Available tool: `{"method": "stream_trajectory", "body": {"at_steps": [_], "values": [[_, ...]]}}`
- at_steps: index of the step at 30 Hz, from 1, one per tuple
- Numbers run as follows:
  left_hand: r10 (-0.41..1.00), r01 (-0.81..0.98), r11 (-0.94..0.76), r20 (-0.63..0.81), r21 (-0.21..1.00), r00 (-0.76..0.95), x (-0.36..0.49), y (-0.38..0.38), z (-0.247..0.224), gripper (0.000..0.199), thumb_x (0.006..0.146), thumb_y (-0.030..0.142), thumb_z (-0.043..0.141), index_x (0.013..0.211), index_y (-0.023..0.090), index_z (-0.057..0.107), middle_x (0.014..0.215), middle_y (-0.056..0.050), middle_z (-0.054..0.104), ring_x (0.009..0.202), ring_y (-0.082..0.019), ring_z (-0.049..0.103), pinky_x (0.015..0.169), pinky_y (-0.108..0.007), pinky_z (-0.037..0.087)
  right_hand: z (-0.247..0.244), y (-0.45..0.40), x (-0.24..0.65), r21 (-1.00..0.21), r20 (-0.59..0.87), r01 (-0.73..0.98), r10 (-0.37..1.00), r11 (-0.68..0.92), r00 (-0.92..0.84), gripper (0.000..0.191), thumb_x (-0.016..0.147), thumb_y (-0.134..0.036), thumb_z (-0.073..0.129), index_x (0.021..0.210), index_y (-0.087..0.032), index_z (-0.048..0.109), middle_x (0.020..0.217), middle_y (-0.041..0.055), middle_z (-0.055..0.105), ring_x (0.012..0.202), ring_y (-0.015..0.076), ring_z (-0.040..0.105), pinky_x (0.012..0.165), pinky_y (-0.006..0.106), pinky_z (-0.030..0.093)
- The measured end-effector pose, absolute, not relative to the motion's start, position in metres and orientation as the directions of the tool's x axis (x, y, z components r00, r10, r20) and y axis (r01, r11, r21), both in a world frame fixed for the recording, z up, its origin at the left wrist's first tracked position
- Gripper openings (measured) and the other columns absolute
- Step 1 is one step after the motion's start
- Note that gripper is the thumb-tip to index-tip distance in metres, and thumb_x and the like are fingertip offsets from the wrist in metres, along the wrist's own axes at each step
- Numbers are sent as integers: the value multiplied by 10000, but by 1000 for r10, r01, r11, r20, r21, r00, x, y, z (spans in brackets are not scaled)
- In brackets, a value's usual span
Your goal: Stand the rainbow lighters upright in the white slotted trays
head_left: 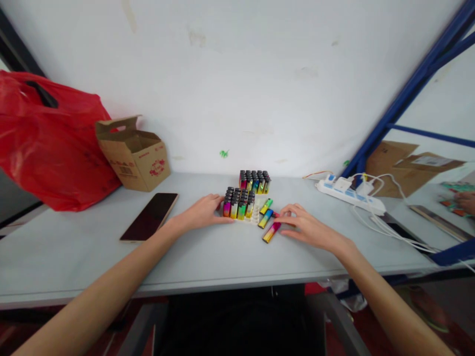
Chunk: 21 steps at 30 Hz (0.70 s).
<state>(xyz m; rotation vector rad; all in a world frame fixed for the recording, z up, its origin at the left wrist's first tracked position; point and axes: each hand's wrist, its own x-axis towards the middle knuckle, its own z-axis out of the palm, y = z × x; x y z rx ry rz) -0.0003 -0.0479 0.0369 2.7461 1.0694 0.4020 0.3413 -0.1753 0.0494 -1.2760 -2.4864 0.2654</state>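
Note:
A white tray (256,213) with round holes stands mid-table, its left part filled with upright lighters (238,203) in shiny rainbow colours with black tops. Against the tray's left side is my left hand (205,212), fingers at the side and thumb along the front edge, closed on it. My right hand (302,225) has its thumb and fingertips closed on the pink end of a pink-and-yellow lighter (272,232) lying on the table. Beside it lie a blue-and-yellow lighter (265,218), a green-and-yellow lighter (266,206) and a red one partly hidden by my fingers.
Another group of upright lighters (255,182) stands behind the tray. A phone (150,217), an open cardboard box (139,160) and a red plastic bag (55,143) are at left. A power strip (351,195) with white cables lies right. Another person's hand (466,201) shows far right.

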Motion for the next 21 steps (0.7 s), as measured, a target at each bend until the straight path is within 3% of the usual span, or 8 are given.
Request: {"method": "stream_trajectory", "body": {"at_steps": [5,8,13,17,21], "values": [[677,629,-733,191,258,710,0,-48,37,726,778,807,575,1114,167,646,1086,-124,701,994,-306,652,905,-382,502,45,-166,338,-412,209,706,814,575,-541,223,959,-389,622,1095,-245,725,1207,108,592,1168,250,539,1035,430,447],[681,631,-730,193,265,706,-1,-48,36,722,775,808,575,1111,174,651,1081,-121,702,984,-307,652,902,-390,504,50,-165,340,-609,205,601,834,518,-512,257,928,-417,664,1076,-211,703,1208,109,621,1159,241,565,1029,417,456],[673,619,-736,195,274,714,-2,-47,34,721,777,805,576,1107,168,651,1097,-129,698,1019,-317,648,920,-395,497,56,-160,346,-917,63,340,918,208,-393,363,842,-430,757,1092,-178,683,1067,92,704,978,222,650,902,390,520],[678,623,-732,202,277,707,-2,-48,36,727,776,811,572,1114,172,650,1103,-127,700,1016,-314,652,919,-389,495,64,-145,335,-981,171,63,971,184,-164,374,751,-397,826,1052,-210,708,1064,75,711,985,224,649,909,387,518],[679,625,-731,200,273,706,-1,-49,37,746,767,824,568,1110,167,655,1084,-133,705,985,-321,661,894,-399,505,79,-126,312,-966,215,-157,975,204,-53,294,784,-398,780,1017,-233,712,1037,54,693,985,199,638,900,348,524]]}}
